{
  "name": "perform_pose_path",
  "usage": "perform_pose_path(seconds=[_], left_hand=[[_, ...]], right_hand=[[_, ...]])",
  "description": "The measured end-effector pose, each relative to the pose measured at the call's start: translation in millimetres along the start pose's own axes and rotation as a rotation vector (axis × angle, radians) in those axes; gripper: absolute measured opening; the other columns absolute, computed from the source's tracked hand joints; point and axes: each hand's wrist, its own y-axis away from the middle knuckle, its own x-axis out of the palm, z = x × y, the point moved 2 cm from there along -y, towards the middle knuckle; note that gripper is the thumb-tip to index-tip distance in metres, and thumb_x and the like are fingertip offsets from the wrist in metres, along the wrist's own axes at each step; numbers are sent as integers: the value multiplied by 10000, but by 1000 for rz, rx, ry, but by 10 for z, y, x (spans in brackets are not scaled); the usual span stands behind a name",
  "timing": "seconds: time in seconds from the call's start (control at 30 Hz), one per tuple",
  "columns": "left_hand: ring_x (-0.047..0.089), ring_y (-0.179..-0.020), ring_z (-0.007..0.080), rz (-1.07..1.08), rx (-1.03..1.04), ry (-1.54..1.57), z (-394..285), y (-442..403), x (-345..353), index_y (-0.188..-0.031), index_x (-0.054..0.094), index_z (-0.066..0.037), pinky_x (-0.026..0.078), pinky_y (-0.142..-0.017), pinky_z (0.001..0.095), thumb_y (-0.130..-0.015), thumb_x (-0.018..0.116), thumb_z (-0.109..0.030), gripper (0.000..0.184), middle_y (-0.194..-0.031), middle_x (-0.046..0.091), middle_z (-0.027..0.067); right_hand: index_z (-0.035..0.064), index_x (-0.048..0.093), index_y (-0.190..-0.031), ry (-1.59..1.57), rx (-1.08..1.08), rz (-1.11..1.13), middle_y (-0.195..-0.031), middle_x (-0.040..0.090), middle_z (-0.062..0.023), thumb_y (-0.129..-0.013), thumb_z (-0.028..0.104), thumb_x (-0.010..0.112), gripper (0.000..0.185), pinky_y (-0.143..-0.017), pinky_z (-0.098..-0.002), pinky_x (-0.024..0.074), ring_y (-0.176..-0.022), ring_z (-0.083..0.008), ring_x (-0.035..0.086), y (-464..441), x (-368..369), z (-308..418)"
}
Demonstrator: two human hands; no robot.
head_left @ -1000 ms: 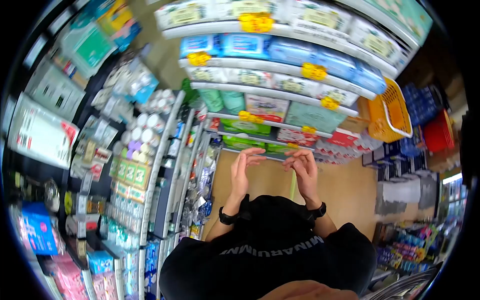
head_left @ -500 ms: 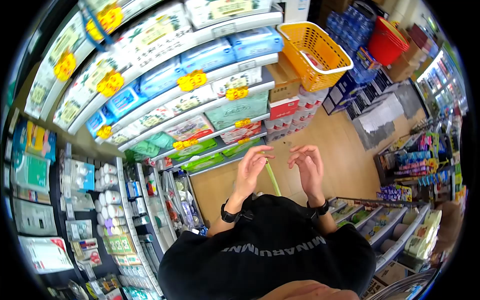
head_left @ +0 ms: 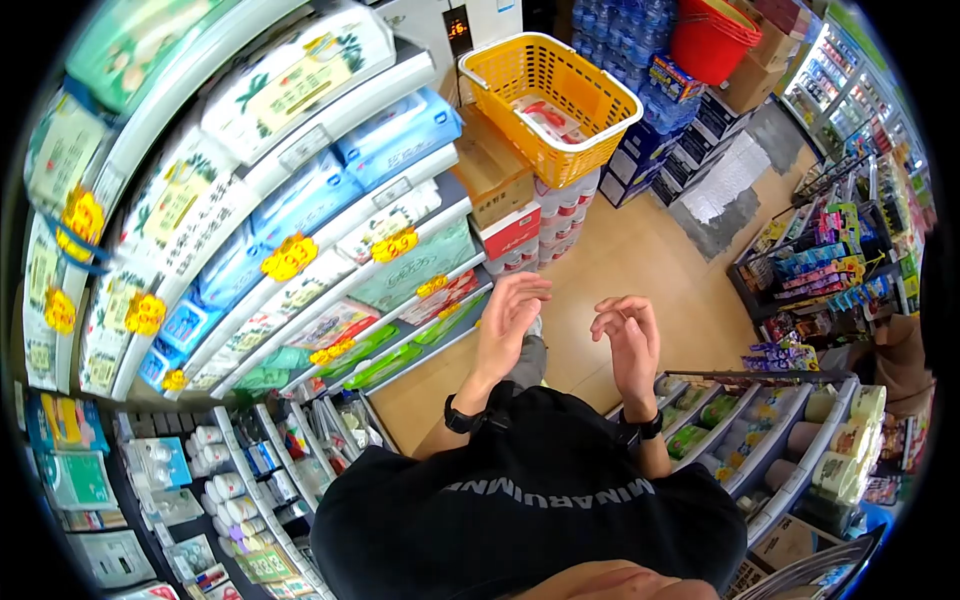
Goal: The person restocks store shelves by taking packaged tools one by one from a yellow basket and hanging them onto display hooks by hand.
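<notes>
My left hand [head_left: 510, 325] is raised in front of my chest, its fingers loosely curved and apart, with nothing in them. Level with it, my right hand [head_left: 629, 345] is held up the same way, also without anything in it. A gap separates the two, and wood-look floor [head_left: 580, 300] shows between them. Each wrist carries a black band. Closest to my left hand are the shelf's lower rows with green packs [head_left: 385, 362] and wrapped bottles [head_left: 565, 220] stacked on the floor. Below the left hand, part of my leg and shoe [head_left: 533, 350] shows.
On the left rises a shelf of tissue packs [head_left: 300, 85] and blue packs [head_left: 400, 138] with yellow price tags. A yellow basket [head_left: 610, 120] sits on cartons [head_left: 495, 185] ahead. Right stand a snack rack [head_left: 810, 270] and a shelf of rolls [head_left: 835, 480]. A red bucket [head_left: 710, 45] is at the back.
The view has moved forward and turned, so the basket and tissue shelf sit nearer and further left. A shoe has come into sight. Both hands stay raised and without anything in them.
</notes>
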Motion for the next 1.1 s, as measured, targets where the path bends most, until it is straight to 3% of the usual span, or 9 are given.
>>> perform_pose_path(seconds=[0.2, 0.23, 0.47, 0.53, 0.73, 0.97, 1.1], left_hand=[[608, -1092, 198, -5, 15, -29, 142, -932, 35, -1307, 481, -22, 431, -920, 318, -989, 560, -168, 360, -1237, 617, 123], [588, -1108, 188, 6, -1, -1, 170, -1093, 15, -1316, 466, -34, 437, -965, 335, -981, 582, -122, 365, -1235, 603, 111], [588, -1106, 199, -50, 29, 75, 289, -2050, 0, -1366, 390, -29, 450, -966, 336, -985, 563, -104, 424, -1239, 593, 136], [590, -1110, 200, -63, 20, 87, 355, -2264, 0, -1368, 381, -28, 452, -975, 342, -986, 565, -107, 431, -1238, 593, 137], [595, -1103, 194, -75, -17, 41, 486, -2721, 11, -1348, 403, -27, 454, -967, 338, -992, 566, -123, 403, -1232, 600, 135], [596, -1089, 155, -84, -69, -228, 494, -3013, 46, -1348, 431, -41, 460, -927, 294, -1003, 574, -131, 384, -1229, 610, 105], [606, -1072, 157, -138, -65, -350, 463, -3169, 97, -1317, 467, -41, 479, -900, 299, -995, 608, -191, 383, -1165, 627, 83]], right_hand=[[2, 478, -1194, 46, 0, 15, -1169, 591, -194, -1021, 178, 479, 246, -801, -356, 491, -922, -230, 624, -878, -211, 50], [3, 479, -1193, 63, 16, 16, -1171, 592, -193, -1022, 175, 478, 242, -800, -353, 491, -921, -228, 625, -1014, -235, 58], [7, 497, -1171, 137, 77, 66, -1142, 610, -182, -1026, 173, 479, 221, -810, -344, 488, -920, -215, 623, -1964, -498, 26], [11, 516, -1154, 10, 203, 30, -1118, 628, -165, -1026, 171, 482, 207, -814, -332, 485, -914, -200, 623, -2180, -585, -37], [27, 557, -1090, 95, 312, -26, -1008, 640, -117, -1010, 176, 485, 184, -774, -306, 474, -868, -173, 606, -2688, -657, -212], [15, 580, -1091, 94, 290, 65, -997, 658, -116, -1017, 172, 512, 187, -789, -303, 472, -854, -169, 604, -3430, -938, -287], [7, 589, -1095, 300, 322, 203, -986, 662, -85, -1009, 167, 525, 192, -772, -285, 491, -878, -147, 625, -4186, -973, -402]])
